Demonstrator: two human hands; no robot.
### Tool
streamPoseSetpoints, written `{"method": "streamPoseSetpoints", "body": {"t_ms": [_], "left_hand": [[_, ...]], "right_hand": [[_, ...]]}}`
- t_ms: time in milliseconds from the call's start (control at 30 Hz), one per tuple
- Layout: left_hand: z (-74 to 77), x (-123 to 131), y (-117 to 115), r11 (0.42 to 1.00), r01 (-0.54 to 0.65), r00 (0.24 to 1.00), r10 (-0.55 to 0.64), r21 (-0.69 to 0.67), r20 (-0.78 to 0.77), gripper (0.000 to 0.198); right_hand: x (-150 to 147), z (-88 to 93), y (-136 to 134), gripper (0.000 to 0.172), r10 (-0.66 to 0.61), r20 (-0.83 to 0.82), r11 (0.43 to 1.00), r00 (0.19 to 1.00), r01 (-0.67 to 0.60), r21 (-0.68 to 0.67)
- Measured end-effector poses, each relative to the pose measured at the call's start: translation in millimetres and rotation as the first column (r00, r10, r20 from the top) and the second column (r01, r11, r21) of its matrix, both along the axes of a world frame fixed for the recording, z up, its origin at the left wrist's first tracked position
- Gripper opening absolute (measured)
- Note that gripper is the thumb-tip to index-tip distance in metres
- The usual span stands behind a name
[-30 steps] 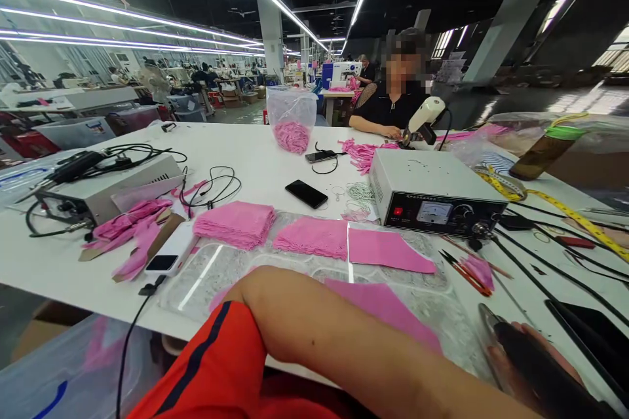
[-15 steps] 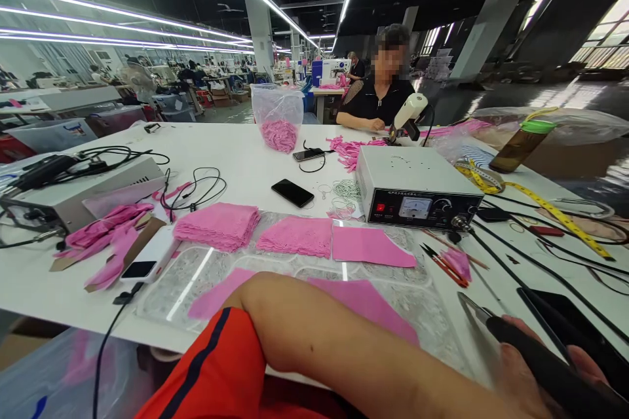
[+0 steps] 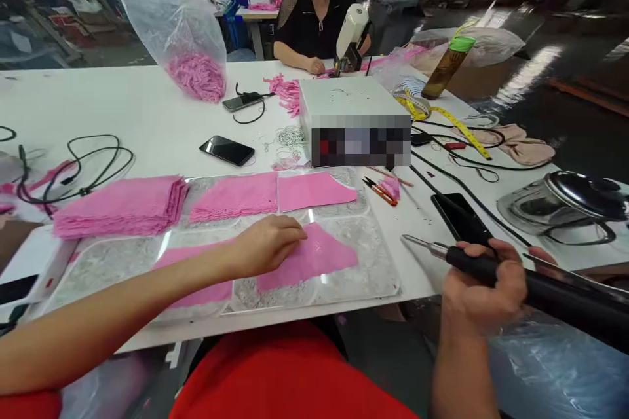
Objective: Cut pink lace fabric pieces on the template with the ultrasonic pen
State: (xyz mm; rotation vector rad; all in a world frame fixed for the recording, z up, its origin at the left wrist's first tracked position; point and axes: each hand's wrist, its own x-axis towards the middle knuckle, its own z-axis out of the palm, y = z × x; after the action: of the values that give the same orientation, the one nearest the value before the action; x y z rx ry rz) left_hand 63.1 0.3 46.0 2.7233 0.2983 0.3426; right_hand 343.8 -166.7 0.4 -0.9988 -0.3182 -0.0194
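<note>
My left hand [image 3: 272, 242] rests at the upper left edge of a pink fabric piece [image 3: 327, 256] on the clear patterned mat [image 3: 363, 275]; its fingers are bent together, their tips hidden. My right hand [image 3: 486, 285] is wrapped round a black-handled tool [image 3: 545, 294] with a metal tip pointing left; a flat metal strip also lies along that hand. Another pink piece [image 3: 206, 298] lies partly under my left forearm. Along the mat's back stand a thick pink stack [image 3: 120, 206], a thinner stack [image 3: 236, 198] and a pink piece with a curved corner [image 3: 314, 190].
A metal control box [image 3: 348, 98] stands behind the mat. Around it are a phone [image 3: 227, 150], orange snips [image 3: 381, 191], a yellow tape measure [image 3: 459, 124], cables and a lidded glass pot [image 3: 555, 203]. A person [image 3: 319, 19] sits across the table.
The view has tilted down and turned right. My left arm, which reached across to the right, has swung back left, and its hand is now at the pink piece. My right hand still holds the tool.
</note>
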Motion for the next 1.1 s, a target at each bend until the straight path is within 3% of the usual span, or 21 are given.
{"method": "streamPoseSetpoints", "body": {"t_ms": [133, 333, 533, 1100], "left_hand": [[-30.4, 0, -6, 0.961, 0.216, 0.975, -0.204, 0.172, -0.086, 0.035], [-39.9, 24, -14, 0.922, 0.351, 0.933, -0.329, 0.162, -0.145, 0.041], [-45.5, 24, -8, 0.924, 0.364, 0.928, -0.349, 0.122, -0.127, 0.041], [-52.8, 15, -5, 0.924, 0.347, 0.938, -0.346, 0.162, -0.039, 0.038]], "right_hand": [[-11, 18.3, -12, 0.025, 0.146, 0.035, 0.983, 0.989, -0.149, 0.109], [-31, 30.3, -9, 0.03, 0.363, 0.063, 0.928, 0.93, -0.367, 0.06], [-43, 30.7, 0, 0.029, 0.48, 0.078, 0.876, 0.874, -0.481, -0.005], [-47, 24.7, 10, 0.021, 0.475, 0.078, 0.88, 0.877, -0.475, -0.023]]}}
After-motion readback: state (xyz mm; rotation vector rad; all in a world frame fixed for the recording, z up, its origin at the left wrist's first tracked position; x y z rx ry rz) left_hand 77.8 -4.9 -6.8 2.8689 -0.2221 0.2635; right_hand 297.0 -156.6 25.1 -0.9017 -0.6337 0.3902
